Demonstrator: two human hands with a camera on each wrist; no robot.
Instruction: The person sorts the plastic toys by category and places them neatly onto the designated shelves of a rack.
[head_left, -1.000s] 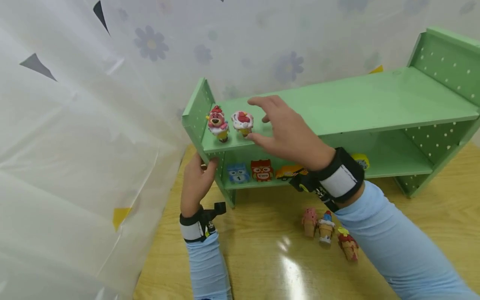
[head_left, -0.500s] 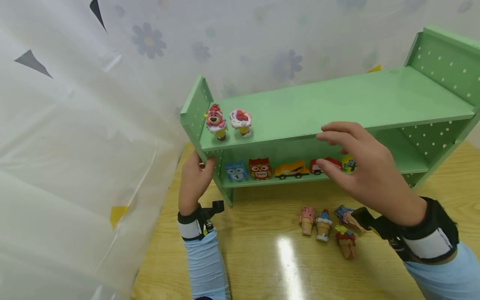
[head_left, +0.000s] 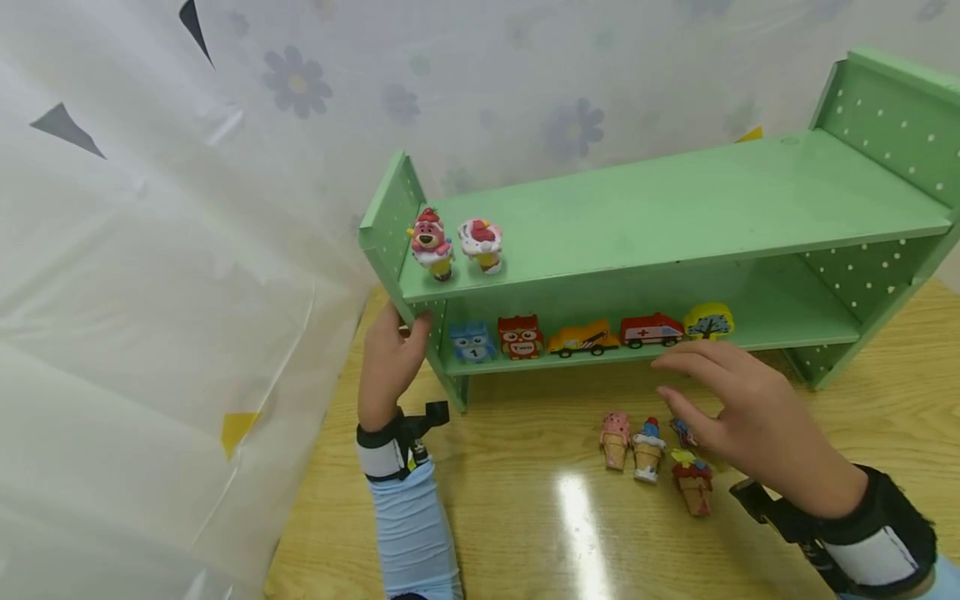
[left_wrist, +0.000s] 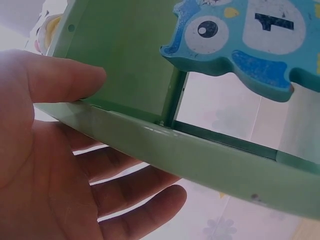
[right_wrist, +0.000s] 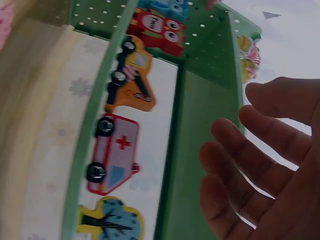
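Observation:
My left hand (head_left: 392, 358) holds the left side panel of a green two-tier shelf (head_left: 675, 200); in the left wrist view the thumb (left_wrist: 70, 80) lies on one side of the panel and the fingers on the other. My right hand (head_left: 757, 425) hovers above the table with fingers spread and nothing in it. Close to it lie toy ice cream cones: a pink one (head_left: 615, 440), a blue-topped one (head_left: 648, 450), a red one with yellow (head_left: 693, 483), and a blue one (head_left: 682, 432) partly hidden by the hand. On the upper tier stand a bear cone (head_left: 431, 243) and a white-and-red cone (head_left: 482, 245).
Along the lower tier stand a blue owl block (head_left: 472, 343), a red owl block (head_left: 521, 337), a yellow truck (head_left: 583, 339), a red ambulance (head_left: 652, 330) and a yellow tree block (head_left: 708, 321). A patterned sheet (head_left: 480, 92) hangs behind the shelf above the wooden table (head_left: 510, 500).
My right hand has left the white-and-red cone on the upper tier, moving right and then down over the table cones. The left hand stays at the side panel.

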